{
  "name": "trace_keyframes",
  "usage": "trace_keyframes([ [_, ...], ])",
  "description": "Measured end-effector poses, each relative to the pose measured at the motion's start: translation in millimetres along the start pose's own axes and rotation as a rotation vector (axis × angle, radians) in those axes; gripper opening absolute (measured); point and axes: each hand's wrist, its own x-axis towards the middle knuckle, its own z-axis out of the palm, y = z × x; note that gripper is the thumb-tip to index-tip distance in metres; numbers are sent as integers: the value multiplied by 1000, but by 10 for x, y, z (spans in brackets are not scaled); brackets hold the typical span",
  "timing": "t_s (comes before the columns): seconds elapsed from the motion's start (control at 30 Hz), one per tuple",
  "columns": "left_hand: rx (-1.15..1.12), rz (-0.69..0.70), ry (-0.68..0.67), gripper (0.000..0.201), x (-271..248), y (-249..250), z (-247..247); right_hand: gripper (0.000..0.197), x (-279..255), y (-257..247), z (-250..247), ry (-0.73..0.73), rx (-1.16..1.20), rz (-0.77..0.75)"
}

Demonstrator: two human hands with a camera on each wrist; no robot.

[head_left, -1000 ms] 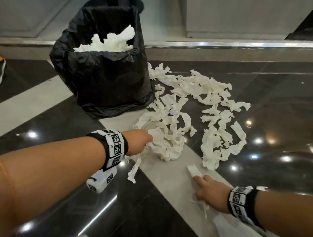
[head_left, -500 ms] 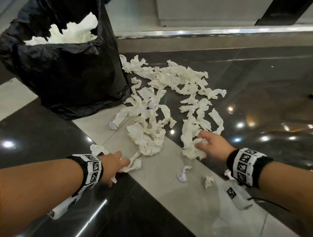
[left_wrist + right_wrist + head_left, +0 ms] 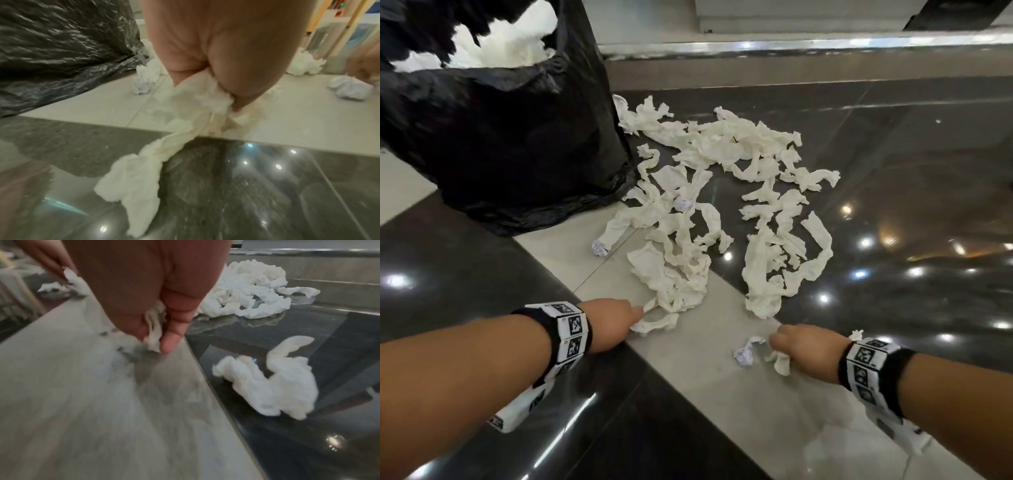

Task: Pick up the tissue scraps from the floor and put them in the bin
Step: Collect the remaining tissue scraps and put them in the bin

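A heap of white tissue scraps sprawls over the floor to the right of a bin lined with a black bag, which holds more tissue. My left hand grips a long tissue strip at the heap's near edge; the strip trails onto the dark tile. My right hand pinches a small tissue scrap low over the pale tile, beside a crumpled ball. Another scrap lies just right of that hand.
The floor has glossy dark tiles crossed by a pale tile band. A metal-edged step runs along the back. A small crumpled ball lies near the bag's foot.
My right hand has pulled back from the heap's right side to the loose scraps on the pale band and taken one. My left hand has moved slightly right with its strip.
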Motion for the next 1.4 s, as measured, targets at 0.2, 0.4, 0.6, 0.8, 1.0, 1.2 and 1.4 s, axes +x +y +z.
trace_keyframes([
  [0.2, -83, 11, 89, 26, -78, -24, -182, 49, 172, -221, -66, 52, 35, -87],
  [0.4, -99, 21, 160, 24, -65, 37, -349, 25, 317, -253, -149, 23, 39, -12],
  [0.6, -186, -53, 202, 19, -63, 26, -459, 31, -155, 249, -695, 370, 572, 233],
  [0.8, -192, -40, 217, 30, -31, 55, -571, 26, -427, 613, -495, 449, 552, 522],
  [1.0, -197, -39, 246, 33, -30, 118, -633, 29, -553, 799, -86, 240, 512, 575],
  [1.2, -164, -53, 232, 30, -80, 74, -608, 72, -464, 505, 295, 22, 324, 562],
  [1.4, -163, -87, 241, 28, -113, -5, -582, 15, -312, 744, -42, 415, 522, 635],
])
